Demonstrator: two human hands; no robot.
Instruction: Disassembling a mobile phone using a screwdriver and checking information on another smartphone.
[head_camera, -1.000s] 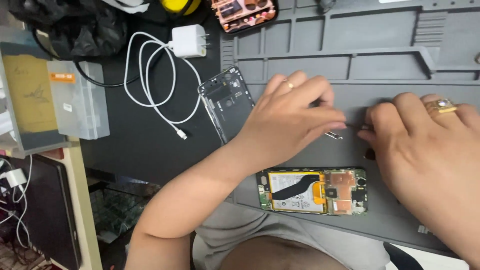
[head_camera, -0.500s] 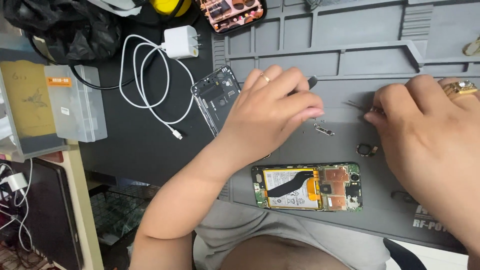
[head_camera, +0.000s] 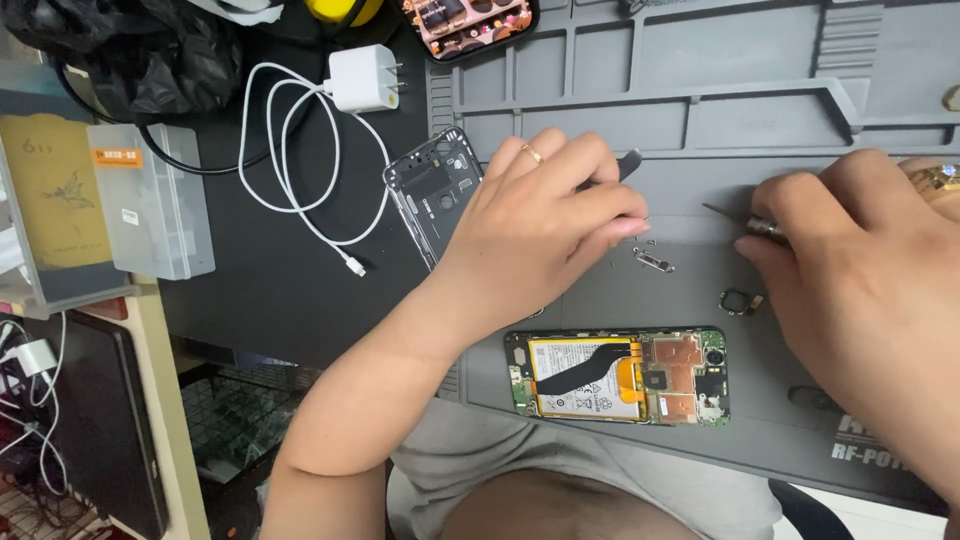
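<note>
Grey silicone covers most of the counter: a repair mat (head_camera: 700, 110) with moulded trays along its far edge. On its near part lies an opened phone (head_camera: 618, 376), back cover off, showing a pale battery, a black flex strip and copper-coloured shields. The left hand (head_camera: 540, 230), a ring on one finger, rests above it with fingers curled together around a dark tool (head_camera: 628, 163) whose end sticks out past the knuckles; its fingertips point down at a small metal bracket (head_camera: 653, 261) lying loose on the mat. The right hand (head_camera: 860, 260) is closed around slim metal tweezers (head_camera: 735, 216), tip aimed toward the left hand, and wears a gold ring. Just beside its thumb sits a small ring-shaped part (head_camera: 738, 301). Left of the left hand, the phone's clear back frame (head_camera: 432, 190) lies tilted across the mat's edge. Further left on the dark counter are a white charger and cable (head_camera: 330, 120), a clear plastic box (head_camera: 150, 200) and a black bag (head_camera: 130, 50)
</note>
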